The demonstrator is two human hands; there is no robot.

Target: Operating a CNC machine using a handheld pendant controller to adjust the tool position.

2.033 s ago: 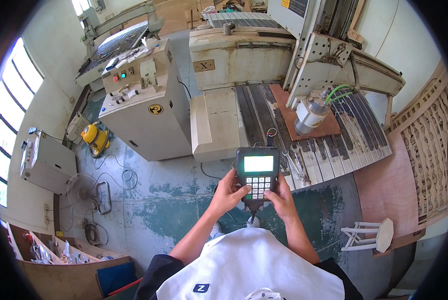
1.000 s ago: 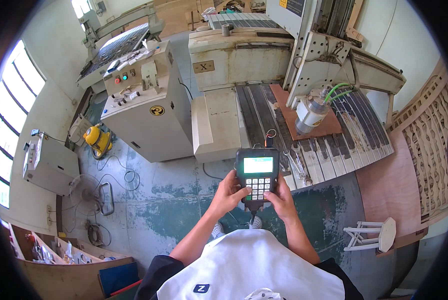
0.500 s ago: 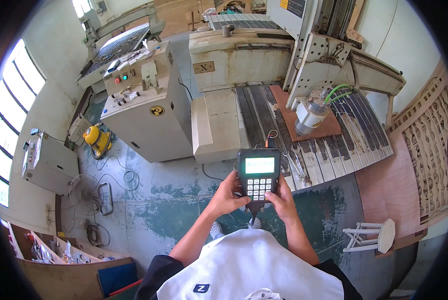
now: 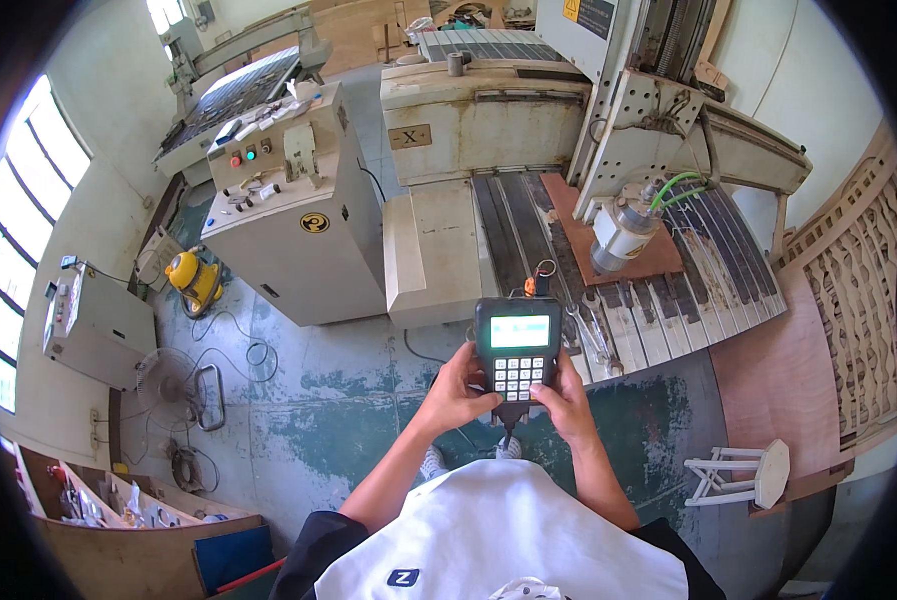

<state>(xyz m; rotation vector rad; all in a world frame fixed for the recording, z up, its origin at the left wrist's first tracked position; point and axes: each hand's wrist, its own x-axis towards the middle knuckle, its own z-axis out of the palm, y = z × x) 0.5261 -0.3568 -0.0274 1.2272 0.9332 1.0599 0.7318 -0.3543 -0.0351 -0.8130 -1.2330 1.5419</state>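
Both of my hands hold a black handheld controller [image 4: 517,372] with a lit screen and a pad of pale keys. My left hand [image 4: 459,395] grips its left side, thumb at the lower key row. On the right side, my right hand [image 4: 566,400] has its fingers wrapped round the edge and its thumb on a lower right key. A cable runs down from the controller's bottom end. Beyond it stands a CNC router, its silver spindle [image 4: 624,238] with green hoses over a reddish-brown board [image 4: 581,245] on the slatted bed [image 4: 659,345].
Wrenches [image 4: 596,335] lie on the bed's near edge. A grey control cabinet [image 4: 294,250] stands left of the router. Further left are a yellow machine [image 4: 194,280], a fan [image 4: 167,380] and loose floor cables. A white stool [image 4: 769,475] stands at lower right.
The router's gantry and spindle appear very slightly lower in view, while the cabinet and bed look unmoved. My hands keep the same grip on the controller.
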